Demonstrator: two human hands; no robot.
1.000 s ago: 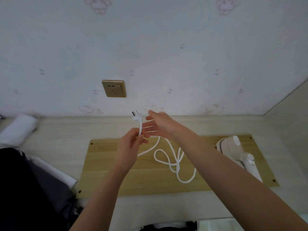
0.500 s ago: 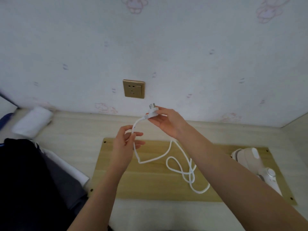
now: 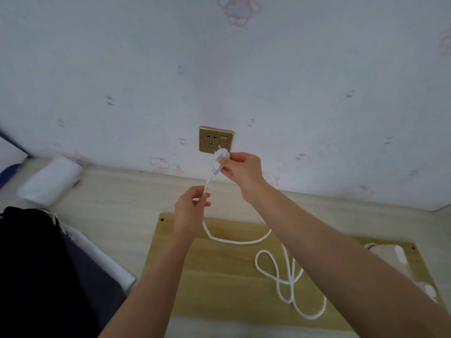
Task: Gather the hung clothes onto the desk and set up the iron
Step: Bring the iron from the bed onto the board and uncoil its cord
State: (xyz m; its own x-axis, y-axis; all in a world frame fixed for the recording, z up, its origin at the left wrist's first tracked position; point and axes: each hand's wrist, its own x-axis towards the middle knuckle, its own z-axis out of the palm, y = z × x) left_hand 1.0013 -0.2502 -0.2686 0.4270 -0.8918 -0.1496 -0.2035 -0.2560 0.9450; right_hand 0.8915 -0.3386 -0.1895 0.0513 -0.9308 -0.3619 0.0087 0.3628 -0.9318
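A: White plastic plug [image 3: 221, 156]: pinched between thumb and fingers of right hand [image 3: 244, 170], just below socket [image 3: 214, 140], prongs overlapping its lower edge.
B: Long axis?
A: Tilted, pointing up and left toward socket holes. Contact not resolvable.
B: Nearer hand?
A: Right. Left hand [image 3: 190, 206] lower, farther from socket, pinching cord [image 3: 238, 242].
B: Look of cord?
A: White, round, slack. Looped on board [image 3: 207, 276] well below socket, running toward iron [image 3: 395, 254], below-right of socket.
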